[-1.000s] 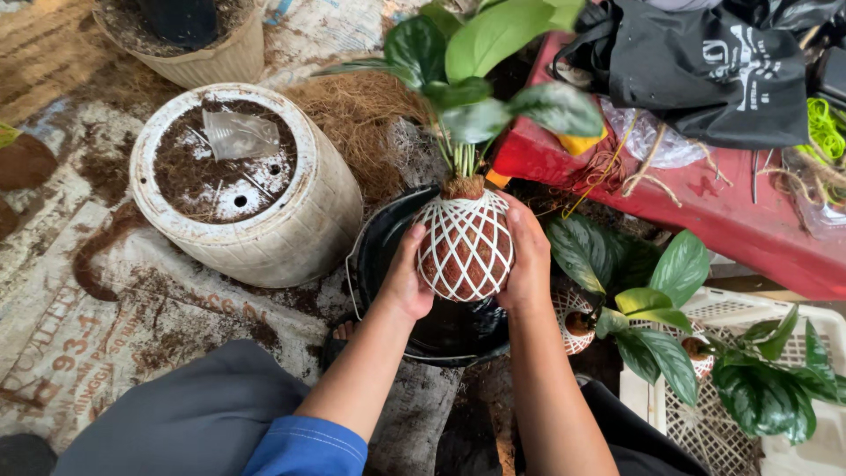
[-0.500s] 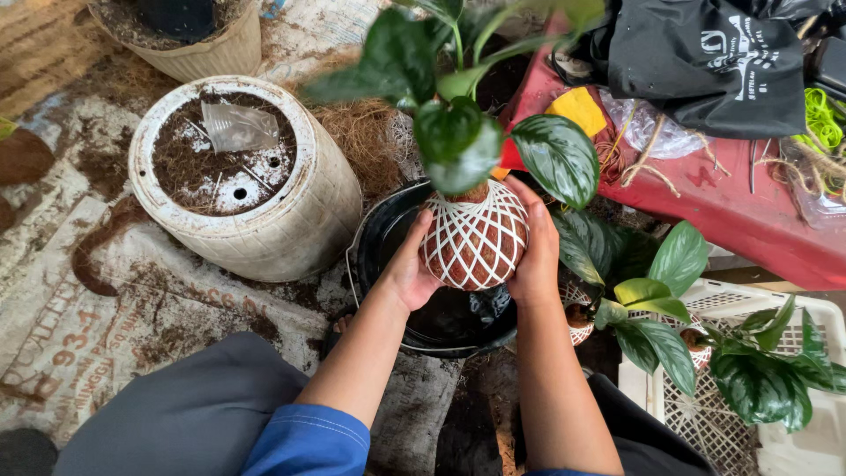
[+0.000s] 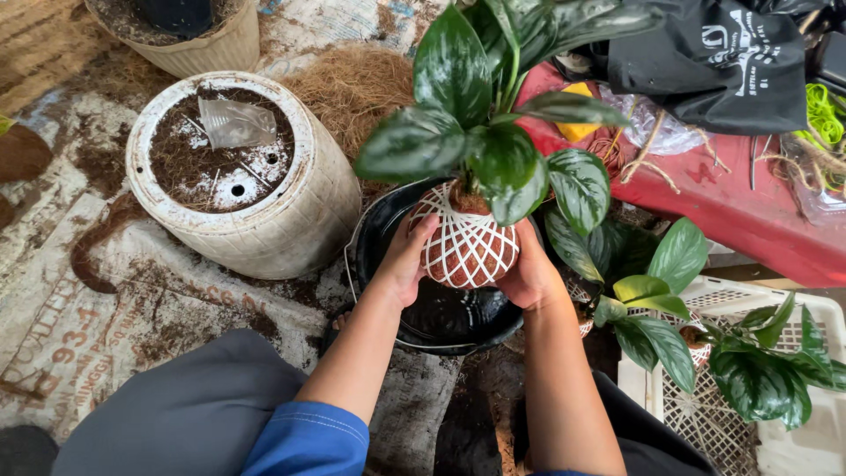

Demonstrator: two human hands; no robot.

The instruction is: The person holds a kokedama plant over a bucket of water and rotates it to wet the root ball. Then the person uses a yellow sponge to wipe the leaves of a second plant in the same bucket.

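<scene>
Soft, even daylight, faint shadows, sharp focus throughout, slight wide-angle stretching at the edges.

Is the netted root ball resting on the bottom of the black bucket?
No: both hands hold the netted root ball above the black bucket.

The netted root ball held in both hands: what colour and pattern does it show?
Reddish-brown root ball wrapped in white diamond-pattern netting, seen best in the head view.

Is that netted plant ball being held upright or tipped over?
Upright. The netted root ball sits between the left hand and right hand above the black bucket, leaves pointing up toward the camera.
</scene>
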